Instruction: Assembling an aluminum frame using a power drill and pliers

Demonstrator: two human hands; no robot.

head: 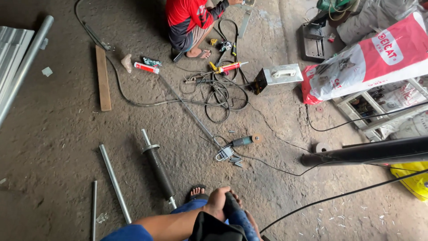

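My left hand (pixel 217 203) reaches in from the bottom left on a bare forearm with a blue sleeve. It is closed around a dark cylindrical object (pixel 232 204) held over my knee in blue jeans. Only a sliver of my right hand (pixel 252 224) shows at the bottom edge beside the jeans, and its fingers are not readable. A black bundle (pixel 209 228) lies under my left wrist. My sandalled foot (pixel 196 192) rests on the concrete just ahead. Nearest on the floor are a black coiled-spring rod (pixel 158 167) and an angle grinder (pixel 243 141).
A crouching person in a red shirt (pixel 189 20) works at the top. Tangled cables (pixel 223 93), a grey box machine (pixel 278 75), a red-white tube (pixel 146 67), a wooden plank (pixel 103 78), metal pipes (pixel 115 183) and a black pipe (pixel 370 151) lie around. A red-white sack (pixel 370 62) leans at right.
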